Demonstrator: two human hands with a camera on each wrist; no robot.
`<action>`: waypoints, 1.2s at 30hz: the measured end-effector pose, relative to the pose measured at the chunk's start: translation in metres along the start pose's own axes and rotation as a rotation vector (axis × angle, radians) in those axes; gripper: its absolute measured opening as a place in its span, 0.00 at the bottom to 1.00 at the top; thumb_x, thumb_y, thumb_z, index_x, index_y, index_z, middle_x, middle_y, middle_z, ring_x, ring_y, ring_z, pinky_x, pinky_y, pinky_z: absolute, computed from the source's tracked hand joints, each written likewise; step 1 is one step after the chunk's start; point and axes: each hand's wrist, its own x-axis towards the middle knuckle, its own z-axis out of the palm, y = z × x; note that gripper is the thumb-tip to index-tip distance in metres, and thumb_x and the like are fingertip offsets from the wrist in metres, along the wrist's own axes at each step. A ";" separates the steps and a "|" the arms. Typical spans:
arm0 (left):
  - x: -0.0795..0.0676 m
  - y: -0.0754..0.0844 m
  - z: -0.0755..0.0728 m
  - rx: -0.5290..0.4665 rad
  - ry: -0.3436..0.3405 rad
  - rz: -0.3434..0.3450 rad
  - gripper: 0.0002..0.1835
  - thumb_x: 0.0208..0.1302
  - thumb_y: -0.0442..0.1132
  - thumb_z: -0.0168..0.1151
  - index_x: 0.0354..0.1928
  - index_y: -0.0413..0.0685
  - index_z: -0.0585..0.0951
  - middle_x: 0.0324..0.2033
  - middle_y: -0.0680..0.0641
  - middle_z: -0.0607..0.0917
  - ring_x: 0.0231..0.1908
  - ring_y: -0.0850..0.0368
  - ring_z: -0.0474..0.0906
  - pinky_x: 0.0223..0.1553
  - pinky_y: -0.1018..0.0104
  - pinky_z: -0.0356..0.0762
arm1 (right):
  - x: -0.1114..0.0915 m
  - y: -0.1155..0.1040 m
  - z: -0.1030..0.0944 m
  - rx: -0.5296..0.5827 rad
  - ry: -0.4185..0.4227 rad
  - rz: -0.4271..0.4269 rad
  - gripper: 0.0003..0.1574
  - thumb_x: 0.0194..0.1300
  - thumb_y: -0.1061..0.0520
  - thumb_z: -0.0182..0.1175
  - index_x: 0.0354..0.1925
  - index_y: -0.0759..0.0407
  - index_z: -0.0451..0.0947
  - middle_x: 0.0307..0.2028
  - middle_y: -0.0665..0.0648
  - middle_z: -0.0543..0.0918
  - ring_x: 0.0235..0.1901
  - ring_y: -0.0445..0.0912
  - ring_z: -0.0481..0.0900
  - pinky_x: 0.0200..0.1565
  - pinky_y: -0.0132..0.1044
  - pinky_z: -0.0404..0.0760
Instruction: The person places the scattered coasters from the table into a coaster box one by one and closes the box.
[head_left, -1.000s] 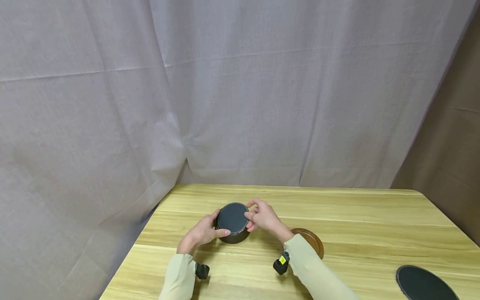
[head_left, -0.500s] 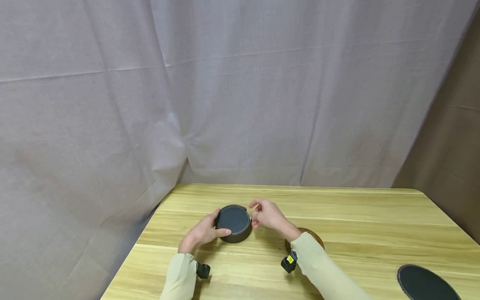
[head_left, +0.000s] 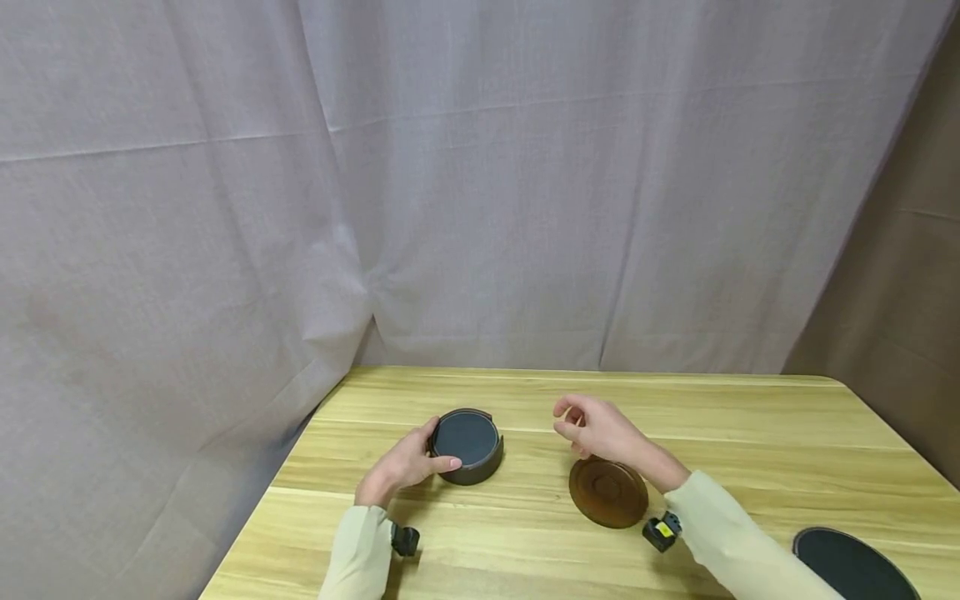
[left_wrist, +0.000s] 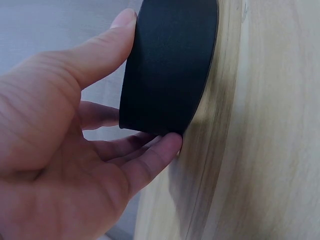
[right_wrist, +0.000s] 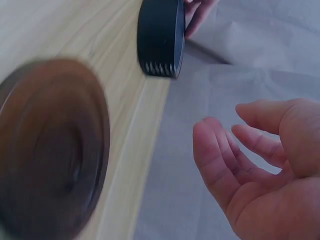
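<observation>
A round black coaster holder (head_left: 480, 475) stands on the table, with a dark round coaster (head_left: 467, 437) lying level inside its rim. My left hand (head_left: 401, 463) grips the holder's left side; the thumb rests at the top edge and the fingers curl round the wall, as the left wrist view (left_wrist: 75, 135) shows. White stitching marks the holder's far side in the right wrist view. My right hand (head_left: 600, 429) hovers over the table to the right, its fingers loosely bent around nothing. Just below it in the head view lies a brown round wooden disc (head_left: 609, 497) with ringed grooves.
A larger flat black disc (head_left: 851, 568) lies near the front right of the wooden table (head_left: 735, 433). Grey cloth (head_left: 480, 208) hangs behind the table and along its left side. Brownish cloth (head_left: 892, 292) hangs on the right.
My right hand has let go of the coaster at the holder's rim and moved right, uncovering the brown disc. The coaster now sits lower in the holder. My left hand keeps its grip.
</observation>
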 end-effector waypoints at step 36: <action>-0.005 0.001 0.001 -0.004 -0.002 -0.001 0.54 0.58 0.51 0.72 0.76 0.37 0.51 0.72 0.32 0.62 0.73 0.37 0.57 0.71 0.42 0.57 | -0.187 0.122 -0.132 -0.270 0.077 0.138 0.19 0.71 0.55 0.58 0.51 0.69 0.73 0.30 0.46 0.77 0.22 0.36 0.72 0.20 0.33 0.75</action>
